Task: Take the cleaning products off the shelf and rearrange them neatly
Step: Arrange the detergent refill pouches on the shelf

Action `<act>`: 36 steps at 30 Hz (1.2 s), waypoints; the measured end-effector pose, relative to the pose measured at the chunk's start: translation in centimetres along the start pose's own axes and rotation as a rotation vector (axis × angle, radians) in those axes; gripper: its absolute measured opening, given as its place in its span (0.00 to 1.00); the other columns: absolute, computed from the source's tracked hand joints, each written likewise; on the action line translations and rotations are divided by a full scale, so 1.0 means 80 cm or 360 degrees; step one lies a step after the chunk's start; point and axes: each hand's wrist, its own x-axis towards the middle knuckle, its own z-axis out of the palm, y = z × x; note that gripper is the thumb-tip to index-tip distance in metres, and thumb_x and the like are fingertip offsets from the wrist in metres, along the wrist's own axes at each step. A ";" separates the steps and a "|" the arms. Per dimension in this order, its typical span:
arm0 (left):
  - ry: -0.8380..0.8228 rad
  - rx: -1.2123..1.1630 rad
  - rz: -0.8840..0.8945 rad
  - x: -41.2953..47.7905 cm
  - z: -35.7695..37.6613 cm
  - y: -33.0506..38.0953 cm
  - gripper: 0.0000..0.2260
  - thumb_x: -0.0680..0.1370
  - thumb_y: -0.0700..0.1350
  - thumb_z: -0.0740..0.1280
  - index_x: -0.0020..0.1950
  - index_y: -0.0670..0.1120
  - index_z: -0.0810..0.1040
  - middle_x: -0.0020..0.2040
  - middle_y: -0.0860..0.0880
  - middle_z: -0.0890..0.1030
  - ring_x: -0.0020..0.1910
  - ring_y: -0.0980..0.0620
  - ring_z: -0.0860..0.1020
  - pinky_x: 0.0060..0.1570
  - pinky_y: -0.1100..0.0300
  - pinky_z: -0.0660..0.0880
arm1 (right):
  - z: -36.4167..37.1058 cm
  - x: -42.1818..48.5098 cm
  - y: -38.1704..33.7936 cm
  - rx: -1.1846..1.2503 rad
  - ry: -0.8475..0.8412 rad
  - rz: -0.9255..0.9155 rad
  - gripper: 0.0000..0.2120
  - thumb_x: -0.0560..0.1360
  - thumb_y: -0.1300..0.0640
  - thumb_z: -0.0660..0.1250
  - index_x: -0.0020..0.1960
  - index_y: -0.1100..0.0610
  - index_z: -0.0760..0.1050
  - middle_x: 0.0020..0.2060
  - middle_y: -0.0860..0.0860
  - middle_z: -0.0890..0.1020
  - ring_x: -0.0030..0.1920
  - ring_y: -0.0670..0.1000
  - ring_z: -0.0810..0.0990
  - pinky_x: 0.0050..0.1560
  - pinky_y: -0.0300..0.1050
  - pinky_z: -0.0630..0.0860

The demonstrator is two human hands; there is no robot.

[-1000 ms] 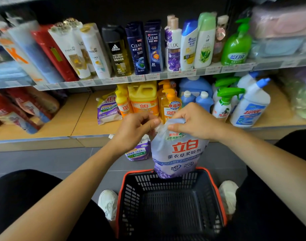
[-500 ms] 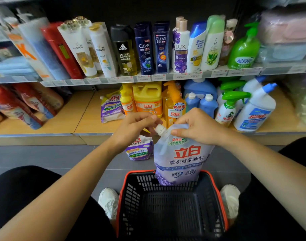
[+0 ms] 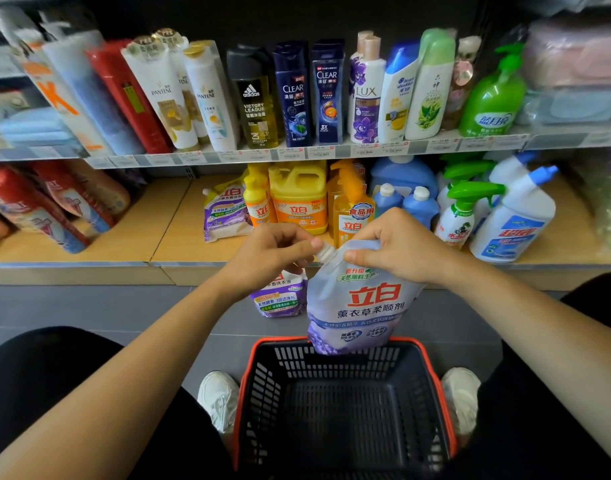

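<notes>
A purple-and-white softener pouch [image 3: 361, 306] hangs over the far rim of a black basket with a red rim [image 3: 248, 375]. My right hand [image 3: 397, 245] grips the pouch's top edge. My left hand [image 3: 273, 252] pinches its white cap at the top left corner. A second purple pouch [image 3: 280, 297] stands on the floor behind my left hand. On the low shelf [image 3: 179, 237] sit another purple pouch [image 3: 224, 211], yellow detergent bottles [image 3: 299, 199], blue bottles [image 3: 420, 206] and white spray bottles [image 3: 512, 220].
The upper shelf [image 3: 297, 152] holds a row of shampoo and body-wash bottles. Red packs [image 3: 37, 206] lie on the low shelf at left. The basket stands on the grey floor between my two white shoes, with my knees on either side.
The pouch has dropped a little toward the basket and tilted, so its white cap now shows under my left fingers. Both hands moved down with it.
</notes>
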 end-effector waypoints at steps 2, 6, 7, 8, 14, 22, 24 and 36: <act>0.0021 0.0018 -0.0010 0.001 0.001 -0.001 0.16 0.74 0.56 0.70 0.46 0.43 0.83 0.37 0.47 0.82 0.38 0.51 0.80 0.41 0.57 0.80 | 0.001 0.001 0.001 -0.0019 0.0009 -0.0006 0.16 0.76 0.61 0.73 0.34 0.44 0.78 0.26 0.33 0.78 0.30 0.35 0.76 0.32 0.28 0.68; -0.0009 -0.0030 0.0015 0.003 -0.001 -0.004 0.07 0.77 0.48 0.72 0.50 0.45 0.84 0.44 0.42 0.84 0.42 0.50 0.82 0.42 0.56 0.81 | 0.000 0.000 0.003 -0.0030 -0.0014 -0.0022 0.14 0.76 0.61 0.73 0.33 0.48 0.80 0.25 0.37 0.78 0.29 0.37 0.75 0.32 0.30 0.68; -0.0046 -0.0047 0.0042 0.003 -0.003 -0.004 0.04 0.79 0.42 0.72 0.52 0.46 0.84 0.48 0.42 0.84 0.44 0.49 0.83 0.43 0.57 0.81 | 0.000 0.000 0.004 -0.0036 -0.0018 -0.0025 0.12 0.76 0.60 0.73 0.35 0.52 0.82 0.26 0.40 0.79 0.30 0.39 0.75 0.32 0.32 0.68; -0.0063 -0.0046 0.0071 0.003 -0.004 -0.004 0.08 0.79 0.37 0.70 0.55 0.47 0.84 0.51 0.43 0.85 0.47 0.48 0.83 0.44 0.56 0.82 | -0.001 0.000 0.004 -0.0040 -0.0015 -0.0028 0.09 0.76 0.60 0.73 0.37 0.57 0.84 0.29 0.44 0.81 0.31 0.41 0.76 0.33 0.36 0.70; -0.0056 -0.0026 0.0045 0.001 -0.004 0.000 0.05 0.79 0.44 0.71 0.53 0.47 0.85 0.48 0.43 0.85 0.43 0.48 0.82 0.44 0.56 0.81 | -0.002 0.000 0.004 -0.0035 -0.0004 -0.0053 0.06 0.76 0.60 0.73 0.45 0.62 0.86 0.36 0.53 0.85 0.35 0.45 0.80 0.36 0.41 0.74; 0.0152 -0.0223 0.0009 0.004 -0.008 0.000 0.07 0.81 0.42 0.66 0.49 0.42 0.83 0.48 0.46 0.85 0.48 0.49 0.83 0.46 0.54 0.82 | -0.003 0.002 0.008 -0.0054 0.0037 -0.0056 0.06 0.76 0.59 0.73 0.47 0.62 0.86 0.37 0.50 0.86 0.36 0.45 0.81 0.37 0.41 0.75; 0.0028 -0.0336 0.0073 0.003 -0.009 -0.002 0.13 0.77 0.36 0.63 0.59 0.42 0.82 0.58 0.45 0.85 0.57 0.45 0.83 0.50 0.53 0.82 | -0.003 0.001 0.007 -0.0060 0.0031 -0.0062 0.07 0.76 0.59 0.73 0.45 0.63 0.86 0.34 0.48 0.84 0.35 0.43 0.79 0.35 0.37 0.73; -0.0042 -0.0489 -0.0005 0.002 -0.008 0.000 0.23 0.69 0.36 0.60 0.62 0.41 0.80 0.62 0.42 0.83 0.56 0.45 0.82 0.47 0.55 0.81 | -0.003 0.001 0.006 -0.0047 0.0021 -0.0077 0.11 0.77 0.58 0.72 0.44 0.68 0.84 0.40 0.65 0.84 0.44 0.64 0.82 0.44 0.60 0.76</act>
